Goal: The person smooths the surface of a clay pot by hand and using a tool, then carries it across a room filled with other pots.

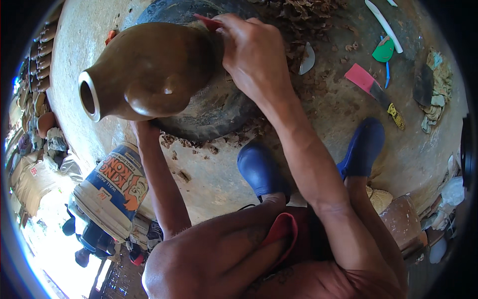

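Note:
A brown, smooth clay pot [164, 55] lies tilted on its side over a dark round wheel [209, 122]. Its narrow neck and open mouth point left, and a rounded bulge stands out on its near side. My right hand [254, 50] is closed at the pot's right end, pinching a thin red scraper [209, 23] against or close beside the clay. My left hand [143, 127] reaches beneath the pot near its neck. The pot hides the fingers there, so their grip does not show.
Clay shavings [308, 20] are heaped beyond the wheel. On the floor to the right lie a pink-and-black blade [368, 82], a green scraper [383, 51], a white curved strip [384, 25] and a cloth [438, 94]. A paint bucket [102, 209] stands left of my left forearm.

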Tool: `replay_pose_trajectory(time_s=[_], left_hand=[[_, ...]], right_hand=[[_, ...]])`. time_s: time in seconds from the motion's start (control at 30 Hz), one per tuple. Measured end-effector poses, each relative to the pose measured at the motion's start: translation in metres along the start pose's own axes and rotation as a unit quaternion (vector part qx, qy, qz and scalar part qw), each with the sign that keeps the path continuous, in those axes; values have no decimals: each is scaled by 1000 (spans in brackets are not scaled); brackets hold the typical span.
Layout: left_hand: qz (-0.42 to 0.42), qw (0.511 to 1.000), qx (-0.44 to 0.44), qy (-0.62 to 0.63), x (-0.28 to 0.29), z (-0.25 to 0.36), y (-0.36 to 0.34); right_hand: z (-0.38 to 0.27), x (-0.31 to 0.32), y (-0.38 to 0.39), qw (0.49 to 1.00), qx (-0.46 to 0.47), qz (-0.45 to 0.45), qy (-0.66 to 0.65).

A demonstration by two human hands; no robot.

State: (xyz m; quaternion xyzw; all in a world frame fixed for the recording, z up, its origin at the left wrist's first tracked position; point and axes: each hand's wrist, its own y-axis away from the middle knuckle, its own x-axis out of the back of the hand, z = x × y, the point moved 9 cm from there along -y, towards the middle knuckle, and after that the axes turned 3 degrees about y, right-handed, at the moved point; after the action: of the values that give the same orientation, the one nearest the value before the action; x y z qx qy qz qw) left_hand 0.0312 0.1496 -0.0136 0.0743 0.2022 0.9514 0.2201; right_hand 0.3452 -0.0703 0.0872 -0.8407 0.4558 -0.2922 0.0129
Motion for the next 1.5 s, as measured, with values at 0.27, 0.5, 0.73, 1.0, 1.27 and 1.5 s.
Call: replay_pose_trajectory(time_s=[0.27, 0.5, 0.73, 1.0, 1.27, 1.5], left_hand=[[176, 981, 64, 56, 13, -36, 31], [180, 971, 86, 133, -36, -49, 85], [162, 951, 125, 233, -45, -61, 112], [72, 988, 40, 133, 2, -14, 19], [195, 975, 80, -64, 6, -22, 39], [33, 954, 241, 176, -94, -94, 179]], right_hand=[[-2, -9, 19, 997, 6, -75, -7], [-9, -5, 47, 996, -61, -56, -14], [-24, -7, 80, 992, -129, -2, -14], [2, -11, -5, 999, -25, -22, 3], [-10, -13, 15, 998, 10, -62, 6], [-13, -16, 28, 995, -17, -95, -12]])
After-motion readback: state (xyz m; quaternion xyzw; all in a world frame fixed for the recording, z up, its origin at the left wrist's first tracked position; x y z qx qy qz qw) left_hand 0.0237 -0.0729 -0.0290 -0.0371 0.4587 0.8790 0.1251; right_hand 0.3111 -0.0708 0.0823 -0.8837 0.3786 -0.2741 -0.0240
